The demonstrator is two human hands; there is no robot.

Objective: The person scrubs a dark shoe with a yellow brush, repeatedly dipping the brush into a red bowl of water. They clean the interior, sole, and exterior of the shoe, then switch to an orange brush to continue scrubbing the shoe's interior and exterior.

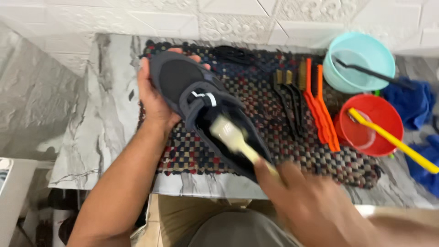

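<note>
My left hand grips a dark grey sneaker by its toe end, holding it above a woven checked mat. The shoe's heel points toward me. My right hand, blurred with motion, holds a pale brush whose head sits inside the shoe's dark opening.
On the mat lie black-handled wire brushes and two orange brushes. A teal bowl with a black brush and a red bowl with a yellow-handled brush stand at right, blue cloths beside them. Black laces lie at the mat's back.
</note>
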